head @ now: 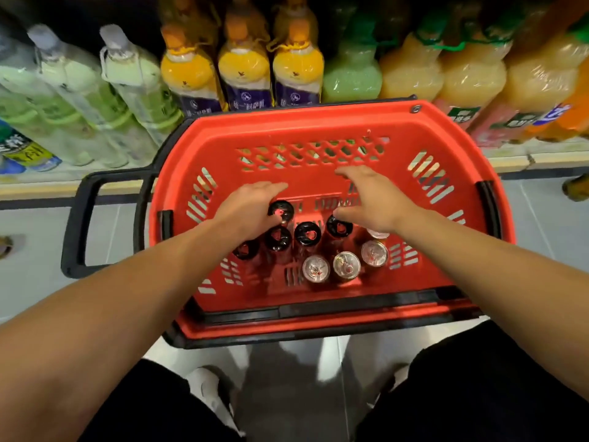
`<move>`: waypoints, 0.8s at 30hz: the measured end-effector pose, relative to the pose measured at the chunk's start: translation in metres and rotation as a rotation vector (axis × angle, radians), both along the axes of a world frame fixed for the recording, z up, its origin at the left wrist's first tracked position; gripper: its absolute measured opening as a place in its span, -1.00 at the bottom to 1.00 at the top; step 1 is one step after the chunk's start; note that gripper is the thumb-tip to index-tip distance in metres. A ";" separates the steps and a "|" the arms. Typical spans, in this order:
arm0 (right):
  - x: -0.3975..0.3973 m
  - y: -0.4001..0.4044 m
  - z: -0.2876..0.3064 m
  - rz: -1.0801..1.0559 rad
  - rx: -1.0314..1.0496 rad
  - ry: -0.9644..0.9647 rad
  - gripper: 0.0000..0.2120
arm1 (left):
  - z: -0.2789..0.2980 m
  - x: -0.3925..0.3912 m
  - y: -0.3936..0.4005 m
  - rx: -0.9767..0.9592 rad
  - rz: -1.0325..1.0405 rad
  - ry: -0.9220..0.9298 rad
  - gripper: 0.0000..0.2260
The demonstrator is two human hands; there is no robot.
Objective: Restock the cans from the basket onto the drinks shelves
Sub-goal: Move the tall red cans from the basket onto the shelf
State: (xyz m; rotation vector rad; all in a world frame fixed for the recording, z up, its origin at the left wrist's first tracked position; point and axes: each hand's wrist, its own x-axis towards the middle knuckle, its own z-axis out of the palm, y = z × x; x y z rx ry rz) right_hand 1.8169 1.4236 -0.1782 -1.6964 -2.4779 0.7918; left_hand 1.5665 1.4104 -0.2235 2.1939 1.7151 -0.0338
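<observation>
A red shopping basket (334,122) stands on the tiled floor (32,250) against the lowest drinks shelf (541,157), close enough that cans can go straight up from it. Inside, the cans stand upright in a cluster near the basket's near wall: dark-topped ones (307,233) toward the left and middle, silver-topped ones (346,265) toward the near right corner. The left hand (251,205) reaches down onto the far-left dark can (281,211), fingers draped over its top; whether they have closed round its body is hidden beneath the hand. The right hand (369,196) hovers with fingers spread and relaxed, holding nothing, just above another dark can (338,226), probably lining up a second pick. It partly covers a pale-topped can (377,232). Bottled juices (296,71) crowd the shelf; no can slot is visible, and the labels are blurred.
</observation>
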 end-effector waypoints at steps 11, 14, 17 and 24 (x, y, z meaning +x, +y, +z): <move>-0.013 0.017 -0.016 -0.037 0.068 0.138 -0.29 | -0.034 0.011 0.017 -0.178 0.021 0.188 -0.37; -0.009 0.019 -0.024 -0.054 0.056 0.142 -0.32 | -0.036 0.015 0.019 -0.209 0.049 0.207 -0.31; -0.004 0.023 -0.029 -0.091 0.056 0.131 -0.34 | -0.037 0.017 0.023 -0.232 0.099 0.126 -0.30; -0.003 0.025 -0.033 -0.114 0.035 0.112 -0.39 | -0.035 0.023 0.021 -0.231 0.141 0.116 -0.32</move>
